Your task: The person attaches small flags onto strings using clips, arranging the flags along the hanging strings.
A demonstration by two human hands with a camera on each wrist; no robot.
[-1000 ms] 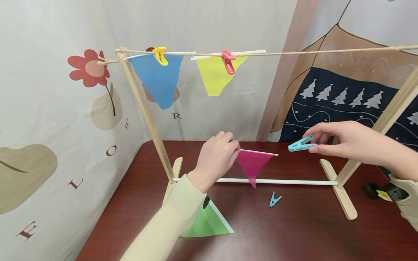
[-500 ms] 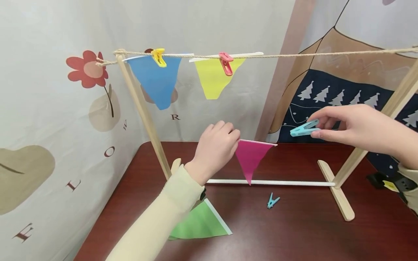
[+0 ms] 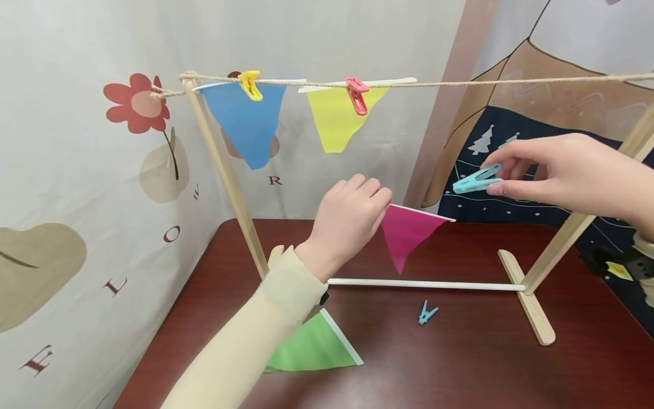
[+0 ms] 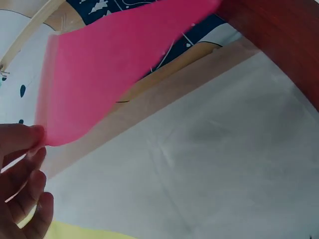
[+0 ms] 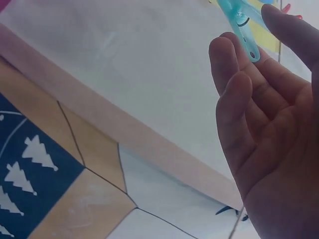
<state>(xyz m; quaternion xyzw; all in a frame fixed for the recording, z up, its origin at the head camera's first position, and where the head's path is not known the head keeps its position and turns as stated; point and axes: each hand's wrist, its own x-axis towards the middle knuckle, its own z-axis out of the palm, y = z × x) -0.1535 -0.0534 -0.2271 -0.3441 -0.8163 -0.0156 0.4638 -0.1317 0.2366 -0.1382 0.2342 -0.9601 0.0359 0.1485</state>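
My left hand (image 3: 349,224) pinches a magenta pennant flag (image 3: 410,230) by one end of its white top strip, and the flag hangs point down in the air. The left wrist view shows thumb and forefinger at the corner of the magenta pennant (image 4: 94,74). To the right, my right hand (image 3: 567,173) holds a light blue clothespin (image 3: 476,179) between thumb and fingers, level with the flag's top. Above both hands runs a twine line (image 3: 485,83). A yellow clothespin (image 3: 250,86) holds a blue pennant (image 3: 247,125) there, and a red clothespin (image 3: 357,95) a yellow pennant (image 3: 334,122).
Wooden posts (image 3: 225,176) carry the twine at either side, joined low down by a white rod (image 3: 434,284). On the dark red table (image 3: 434,375) lie a green pennant (image 3: 317,345) and a second blue clothespin (image 3: 427,313). A printed cloth backdrop (image 3: 128,34) stands behind.
Both hands have risen toward the twine, the left one carrying the magenta pennant up and slightly right. The right hand has lifted the blue clothespin with it.
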